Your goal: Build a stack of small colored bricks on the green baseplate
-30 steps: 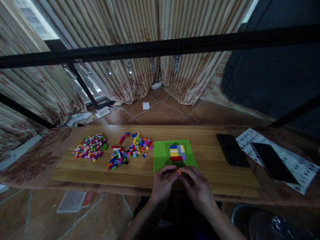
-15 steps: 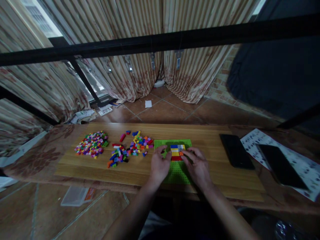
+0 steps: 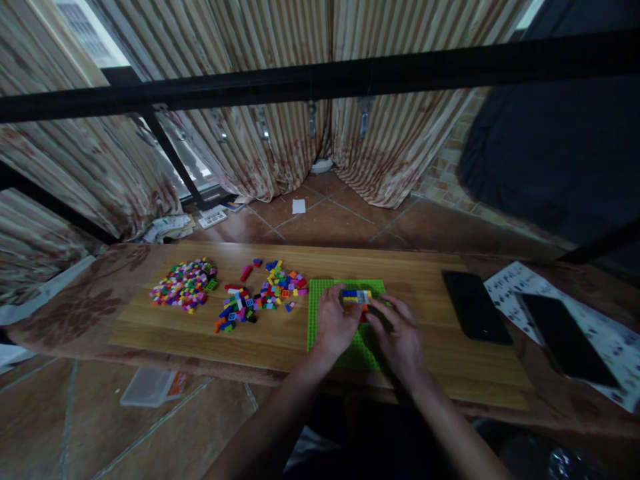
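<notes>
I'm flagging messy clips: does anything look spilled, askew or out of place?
A clear plastic container and a white paper lie on the floor, perhaps dropped. The loose bricks sit in piles on the wooden board; no spill shows.

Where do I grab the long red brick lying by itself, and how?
I'd pinch the long red brick across its middle, by its two long sides, coming from straight above. It's narrow and lies slanted on the wooden board, with bare wood along both long sides, so your fingers should fit.
</notes>
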`<state>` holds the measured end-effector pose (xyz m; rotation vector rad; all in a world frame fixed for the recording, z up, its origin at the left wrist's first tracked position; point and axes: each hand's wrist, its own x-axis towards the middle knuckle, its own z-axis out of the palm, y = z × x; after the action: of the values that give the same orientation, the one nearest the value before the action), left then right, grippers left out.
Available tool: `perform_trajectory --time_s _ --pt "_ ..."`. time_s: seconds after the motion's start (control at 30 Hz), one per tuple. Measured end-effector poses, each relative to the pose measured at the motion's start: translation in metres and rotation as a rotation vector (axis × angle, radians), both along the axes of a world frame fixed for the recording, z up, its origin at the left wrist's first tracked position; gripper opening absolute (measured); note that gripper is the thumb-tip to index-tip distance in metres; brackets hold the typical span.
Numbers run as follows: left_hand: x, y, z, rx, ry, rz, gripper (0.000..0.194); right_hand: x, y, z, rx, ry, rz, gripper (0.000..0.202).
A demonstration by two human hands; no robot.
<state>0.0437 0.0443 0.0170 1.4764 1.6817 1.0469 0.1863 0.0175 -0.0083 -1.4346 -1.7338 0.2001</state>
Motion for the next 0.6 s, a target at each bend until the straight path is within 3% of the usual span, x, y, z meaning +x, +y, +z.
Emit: perform_trajectory --time_s 0.1,0.33,0.6 --pt "-0.002 0.0 -0.005 -0.002 -0.043 0.009 0.047 0.002 -0.004 0.001 0.005 0.073 -0.049 0.024" --pt "-0.004 0.001 -0.017 -0.059 -0.149 0.002 0.043 -0.006 -0.007 -0.004 -0.018 0.024 -0.056 0.023" --pt "0.0 0.002 -0.007 -0.103 -0.079 0.021 0.047 -0.008 -0.006 -0.005 0.006 -0.019 -0.063 0.023"
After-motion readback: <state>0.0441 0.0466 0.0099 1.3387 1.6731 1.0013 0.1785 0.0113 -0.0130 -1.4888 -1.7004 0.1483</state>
